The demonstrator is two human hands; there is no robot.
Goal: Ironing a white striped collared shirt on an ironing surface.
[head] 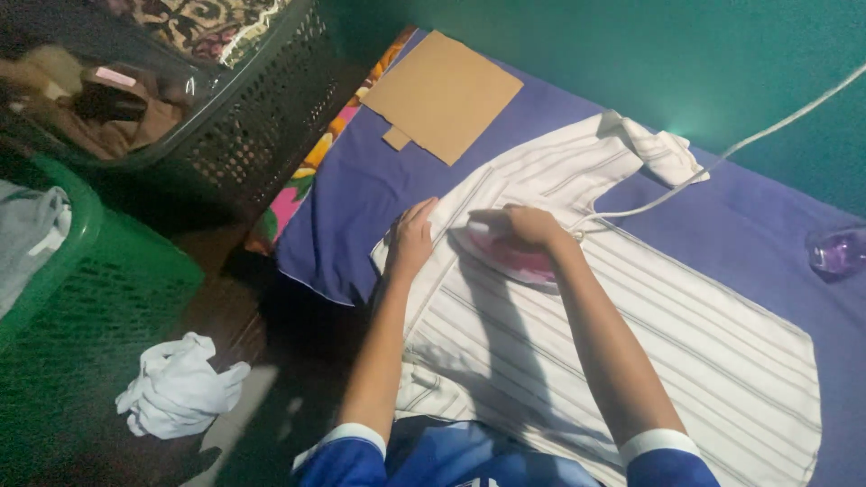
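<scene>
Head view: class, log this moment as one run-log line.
right hand: gripping pink iron | left hand: flat on striped shirt | surface: purple cloth

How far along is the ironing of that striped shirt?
Done: the striped shirt lies spread over the purple cloth, and its lower body looks mostly flat. In hand: the right hand grips the pink iron near the collar end, while the left hand presses the fabric beside it. Left: the sleeve at the top lies bunched, and the edge nearest the person looks rumpled.
</scene>
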